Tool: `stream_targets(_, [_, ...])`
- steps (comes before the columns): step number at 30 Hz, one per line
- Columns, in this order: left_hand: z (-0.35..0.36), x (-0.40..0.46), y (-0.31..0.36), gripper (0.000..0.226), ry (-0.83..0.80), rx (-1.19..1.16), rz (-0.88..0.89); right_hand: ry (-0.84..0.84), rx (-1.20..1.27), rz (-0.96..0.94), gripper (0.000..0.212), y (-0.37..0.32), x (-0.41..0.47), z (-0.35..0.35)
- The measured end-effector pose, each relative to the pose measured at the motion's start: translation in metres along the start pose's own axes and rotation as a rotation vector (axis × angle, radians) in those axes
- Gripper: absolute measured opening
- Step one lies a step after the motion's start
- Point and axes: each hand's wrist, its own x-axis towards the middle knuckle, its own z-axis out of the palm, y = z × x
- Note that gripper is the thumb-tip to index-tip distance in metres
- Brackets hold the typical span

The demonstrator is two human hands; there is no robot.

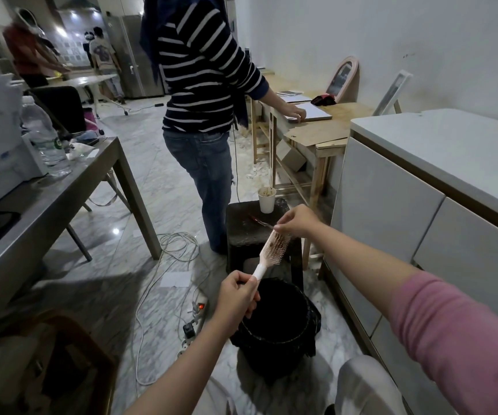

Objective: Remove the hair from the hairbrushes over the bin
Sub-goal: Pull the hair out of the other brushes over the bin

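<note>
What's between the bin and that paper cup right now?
In the head view, the dark stool stands behind the bin and carries the paper cup; the hairbrush is held in the air across that stretch.

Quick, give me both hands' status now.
Left hand: gripping the hairbrush by its handle.
Right hand: fingers pinched at the brush's tip; what they pinch cannot be told.

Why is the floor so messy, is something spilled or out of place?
A tangle of white cable and a white power strip sprawl loose across the marble floor beside the black plastic bin. Pale scraps are scattered under the wooden table. Nothing looks broken.
</note>
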Motion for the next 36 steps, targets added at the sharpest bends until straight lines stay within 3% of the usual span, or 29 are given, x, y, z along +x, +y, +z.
stream_targets(2, [-0.005, -0.001, -0.004, 0.015, 0.003, -0.027, -0.002, -0.021, 0.036, -0.004, 0.017, -0.001, 0.001, -0.001])
stream_targets(9, [-0.016, -0.003, -0.005, 0.012, -0.019, -0.040, 0.028, -0.035, 0.007, -0.039, 0.009, -0.007, -0.002, -0.002])
stream_targets(16, [-0.018, -0.002, -0.004, 0.015, -0.034, -0.075, 0.027, 0.042, -0.020, -0.059, 0.020, -0.002, 0.001, 0.001])
stream_targets(22, [-0.016, -0.005, -0.002, 0.016, -0.047, -0.156, -0.004, 0.111, 0.157, 0.031, 0.024, 0.002, -0.001, 0.003])
stream_targets(28, [-0.014, -0.006, 0.001, 0.016, -0.059, -0.231, -0.044, 0.215, 0.552, 0.196, 0.017, 0.001, 0.006, 0.006])
stream_targets(34, [-0.014, -0.007, -0.001, 0.017, -0.060, -0.255, -0.082, 0.405, 0.489, 0.253, 0.006, 0.006, 0.011, 0.010])
stream_targets(36, [-0.015, -0.008, -0.002, 0.017, -0.064, -0.256, -0.091, 0.463, 0.451, 0.265, 0.012, 0.008, 0.013, 0.011])
